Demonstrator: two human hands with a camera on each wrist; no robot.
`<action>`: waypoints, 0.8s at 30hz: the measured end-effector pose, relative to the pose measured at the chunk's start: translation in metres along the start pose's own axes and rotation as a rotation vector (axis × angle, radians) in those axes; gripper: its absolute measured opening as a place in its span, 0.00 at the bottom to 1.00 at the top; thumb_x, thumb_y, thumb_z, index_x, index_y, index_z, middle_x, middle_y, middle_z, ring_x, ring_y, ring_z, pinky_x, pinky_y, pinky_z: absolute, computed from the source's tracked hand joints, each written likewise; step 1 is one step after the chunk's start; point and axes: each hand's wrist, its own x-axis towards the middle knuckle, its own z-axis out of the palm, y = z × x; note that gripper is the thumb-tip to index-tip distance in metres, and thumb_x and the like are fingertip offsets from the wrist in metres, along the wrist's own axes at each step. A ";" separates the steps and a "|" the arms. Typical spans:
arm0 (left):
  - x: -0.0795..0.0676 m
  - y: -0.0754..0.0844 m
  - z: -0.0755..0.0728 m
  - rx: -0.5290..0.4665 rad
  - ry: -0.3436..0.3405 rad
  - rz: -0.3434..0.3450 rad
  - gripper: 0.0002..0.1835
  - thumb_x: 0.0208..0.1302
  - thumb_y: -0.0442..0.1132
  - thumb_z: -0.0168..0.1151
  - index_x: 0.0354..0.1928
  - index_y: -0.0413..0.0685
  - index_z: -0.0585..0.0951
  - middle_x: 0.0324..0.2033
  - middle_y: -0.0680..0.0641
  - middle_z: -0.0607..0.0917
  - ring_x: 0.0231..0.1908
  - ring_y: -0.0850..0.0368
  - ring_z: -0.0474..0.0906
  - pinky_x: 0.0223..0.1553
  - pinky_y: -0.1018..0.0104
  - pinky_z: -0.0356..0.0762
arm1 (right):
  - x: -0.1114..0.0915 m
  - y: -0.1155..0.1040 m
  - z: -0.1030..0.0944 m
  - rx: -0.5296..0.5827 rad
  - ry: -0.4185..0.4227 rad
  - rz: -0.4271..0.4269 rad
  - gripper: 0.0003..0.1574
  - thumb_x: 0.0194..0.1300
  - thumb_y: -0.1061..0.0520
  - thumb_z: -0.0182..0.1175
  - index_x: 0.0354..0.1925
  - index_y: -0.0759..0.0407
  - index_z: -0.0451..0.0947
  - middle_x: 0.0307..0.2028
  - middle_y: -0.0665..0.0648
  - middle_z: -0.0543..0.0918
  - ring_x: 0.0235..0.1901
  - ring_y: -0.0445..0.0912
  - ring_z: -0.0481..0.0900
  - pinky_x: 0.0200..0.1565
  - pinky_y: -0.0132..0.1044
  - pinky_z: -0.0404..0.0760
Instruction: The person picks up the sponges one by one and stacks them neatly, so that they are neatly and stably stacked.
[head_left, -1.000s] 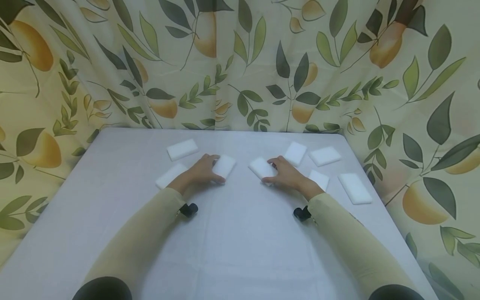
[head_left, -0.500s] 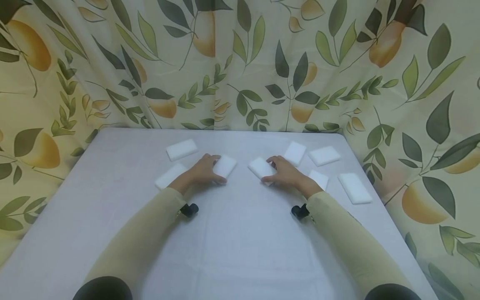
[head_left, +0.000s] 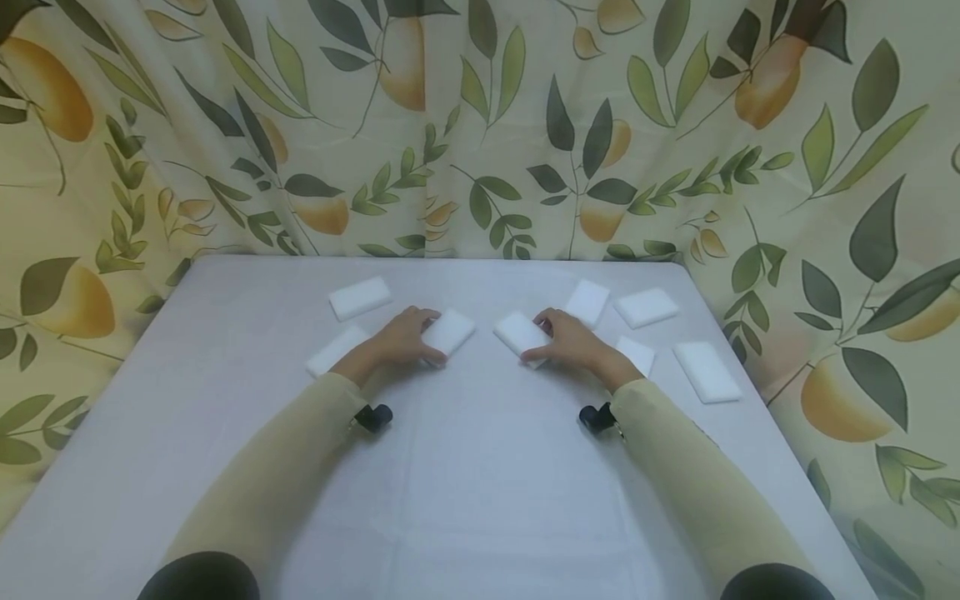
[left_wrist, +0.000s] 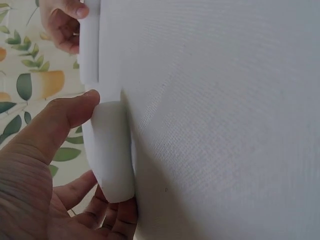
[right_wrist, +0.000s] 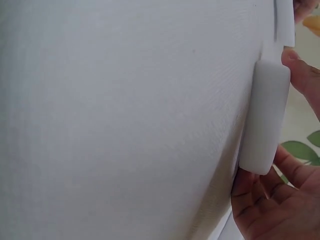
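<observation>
My left hand [head_left: 401, 340] grips a white rectangular sponge [head_left: 451, 332] by its ends near the middle of the table. Its thumb is at the near end and its fingers reach round the far end. Across a narrow gap, my right hand [head_left: 576, 343] holds a second white sponge [head_left: 517, 333] the same way. The left wrist view shows the left sponge [left_wrist: 114, 150] low over the white cloth, with thumb above and fingers below. In the right wrist view, the right sponge [right_wrist: 265, 117] is pinched between thumb and fingertips, close to the cloth.
Two more white sponges lie left of the hands, one farther back [head_left: 360, 297] and another sponge [head_left: 335, 350] partly behind the left wrist. Several others lie at right, including an outer sponge [head_left: 707, 372]. A fruit-patterned curtain [head_left: 495, 125] stands behind the white-covered table [head_left: 487, 500].
The head view has shifted slightly, carrying the whole scene a little left and up. Both hands keep their hold; the left thumb has drawn back slightly along its sponge.
</observation>
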 end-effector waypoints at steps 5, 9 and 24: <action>0.001 -0.002 -0.004 0.006 -0.005 0.009 0.49 0.49 0.53 0.75 0.72 0.47 0.64 0.63 0.41 0.71 0.63 0.46 0.68 0.66 0.51 0.68 | 0.001 -0.001 -0.001 -0.004 -0.004 0.009 0.52 0.51 0.39 0.73 0.63 0.66 0.66 0.55 0.65 0.76 0.53 0.56 0.73 0.59 0.50 0.73; 0.001 -0.003 -0.008 -0.007 -0.004 0.036 0.47 0.49 0.52 0.75 0.70 0.47 0.67 0.63 0.41 0.73 0.63 0.45 0.69 0.65 0.50 0.69 | 0.001 -0.001 -0.002 0.008 -0.010 0.024 0.52 0.51 0.39 0.74 0.63 0.65 0.65 0.56 0.65 0.75 0.54 0.56 0.73 0.60 0.51 0.73; -0.001 -0.005 -0.017 -0.077 -0.060 0.061 0.43 0.51 0.45 0.74 0.71 0.54 0.68 0.67 0.41 0.71 0.66 0.43 0.66 0.67 0.48 0.65 | 0.001 0.002 -0.003 0.035 -0.032 0.029 0.50 0.51 0.40 0.74 0.63 0.61 0.66 0.57 0.65 0.76 0.55 0.56 0.74 0.60 0.52 0.73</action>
